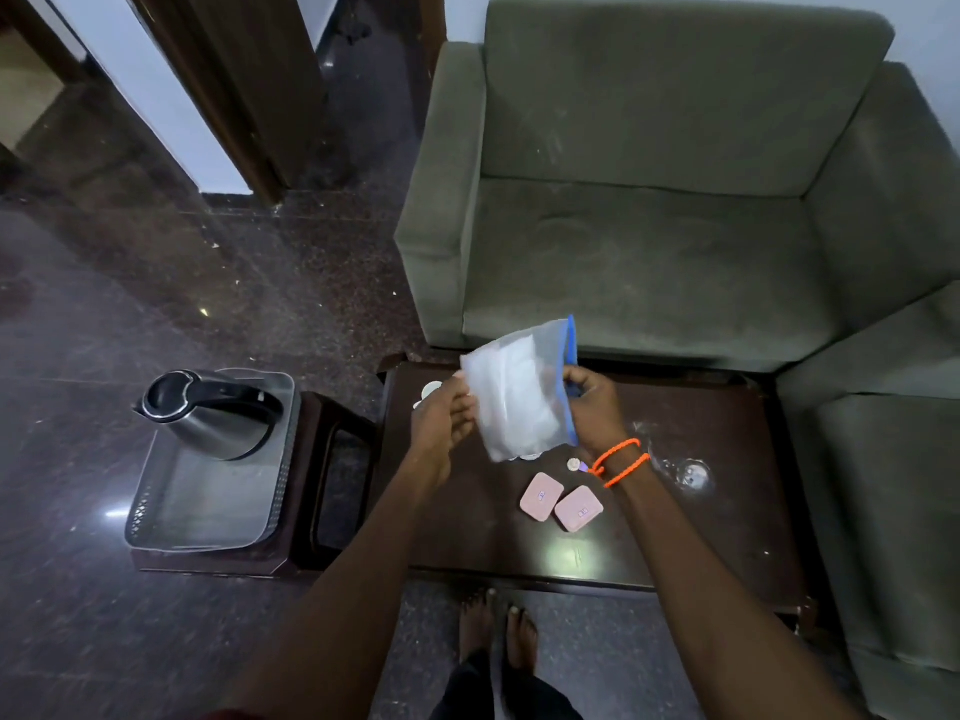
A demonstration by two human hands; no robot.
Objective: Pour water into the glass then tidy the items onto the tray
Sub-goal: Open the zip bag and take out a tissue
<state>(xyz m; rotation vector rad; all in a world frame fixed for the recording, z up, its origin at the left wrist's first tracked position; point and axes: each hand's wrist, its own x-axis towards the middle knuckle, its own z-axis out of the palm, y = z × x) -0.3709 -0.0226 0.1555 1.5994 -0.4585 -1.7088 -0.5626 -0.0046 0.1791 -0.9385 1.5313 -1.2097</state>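
Nearest on the dark bench (727, 511) lie two pink boxes (561, 504), with the glass (688, 475) to their right. Above them the left hand (444, 423) and right hand (592, 407) each pinch an edge of a clear bag (514, 392). Off to the left, the kettle (208, 413) stands on the tray (208, 511).

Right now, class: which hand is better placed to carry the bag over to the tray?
Left hand: it grips the bag on the side nearer the tray, likely the shorter reach.
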